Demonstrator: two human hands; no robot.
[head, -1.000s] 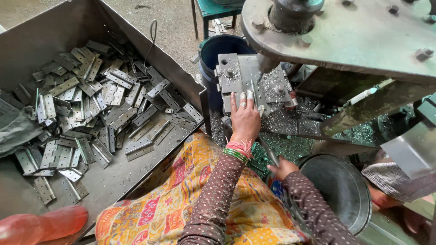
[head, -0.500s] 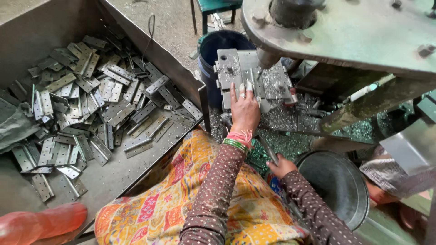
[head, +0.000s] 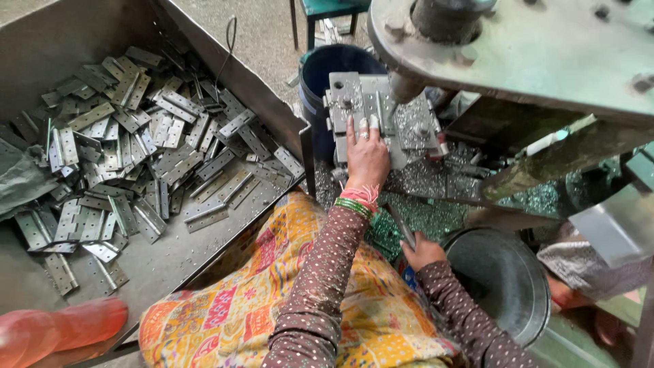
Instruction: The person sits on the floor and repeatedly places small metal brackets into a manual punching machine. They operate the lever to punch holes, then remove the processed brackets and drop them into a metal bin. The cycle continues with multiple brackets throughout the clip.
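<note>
Left hand [head: 366,158] flat, fingers open, pressing a plate on the die [head: 381,119] just beside the ram [head: 407,87]; right hand [head: 422,251] fisted on a rod [head: 400,225] below the die; fingers risk crushing if the ram drops.

Dull grey metal hinge plates [head: 136,163] in a matt steel bin [head: 225,68]; die block [head: 378,119] of scuffed bare metal; glittering metal swarf [head: 436,184]; patterned cotton cloth [head: 259,313]

The left hand [head: 366,158] lies on the die block [head: 378,119], hemmed by the press arm [head: 518,51] at 1 o'clock and the tray wall [head: 272,112] at 9 o'clock, with open room at 6 o'clock only.
</note>
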